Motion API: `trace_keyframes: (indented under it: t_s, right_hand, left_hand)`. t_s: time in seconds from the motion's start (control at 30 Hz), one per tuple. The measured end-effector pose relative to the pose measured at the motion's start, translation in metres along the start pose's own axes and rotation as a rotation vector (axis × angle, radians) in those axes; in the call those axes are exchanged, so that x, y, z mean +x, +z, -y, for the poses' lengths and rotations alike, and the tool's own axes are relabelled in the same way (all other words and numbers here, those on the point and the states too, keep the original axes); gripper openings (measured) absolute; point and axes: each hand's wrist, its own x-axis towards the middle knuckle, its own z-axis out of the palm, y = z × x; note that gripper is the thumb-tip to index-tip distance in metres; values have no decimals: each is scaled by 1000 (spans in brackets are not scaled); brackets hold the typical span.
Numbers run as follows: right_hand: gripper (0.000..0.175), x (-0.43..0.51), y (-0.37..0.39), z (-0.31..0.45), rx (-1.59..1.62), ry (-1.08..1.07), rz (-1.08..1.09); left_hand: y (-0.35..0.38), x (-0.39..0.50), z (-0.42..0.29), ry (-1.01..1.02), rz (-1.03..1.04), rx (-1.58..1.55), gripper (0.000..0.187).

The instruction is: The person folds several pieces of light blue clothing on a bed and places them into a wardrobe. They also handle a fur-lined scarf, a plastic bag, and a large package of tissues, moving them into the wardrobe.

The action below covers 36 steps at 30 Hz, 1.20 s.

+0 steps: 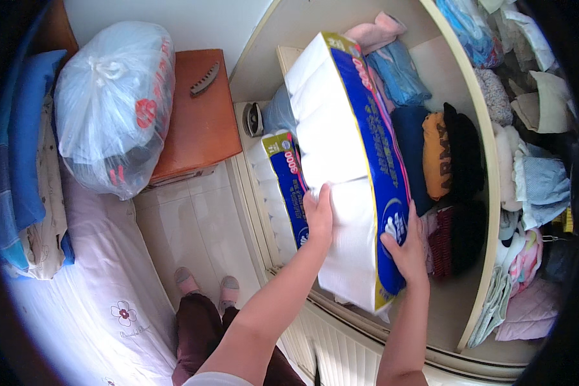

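Note:
Between my two hands is a large plastic-wrapped pack of white paper rolls (335, 130) with a blue and gold printed side. My left hand (320, 214) grips its near left side, thumb up against the white rolls. On the blue printed side, my right hand (407, 248) presses with spread fingers. The pack is tilted at the front of an open wardrobe compartment. A second, similar pack of rolls (277, 193) stands lower, left of the held one, partly hidden by my left hand and the held pack.
Folded clothes, among them an orange garment (435, 157) and a blue one (399, 72), lie in the wardrobe behind the pack. A wooden divider (485, 144) separates them from more clothes at right. Left are a brown cabinet (198, 120), a stuffed plastic bag (116, 101) and a bed (96, 270).

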Motion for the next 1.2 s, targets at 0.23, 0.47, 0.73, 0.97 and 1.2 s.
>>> trace_keyframes:
  t_s: [0.23,0.47,0.73,0.97,1.2]
  right_hand:
    - [105,53,41,-12,34,29,6]
    - [96,88,49,-27,-4,43,-11]
    - [90,100,59,-13,108,37,-47]
    - [93,89,69,-18,194,130,-122]
    - [79,88,70,-22,99,162,-192]
  left_hand:
    - [9,36,13,37,64,195,88]
    - [18,56,32,258,241,357,98]
    - [-95,92,80,304,525,468,72]
    - [-160,175,140,937,768,1769,75]
    - [-121,200,197,1202,1165,1932,53]
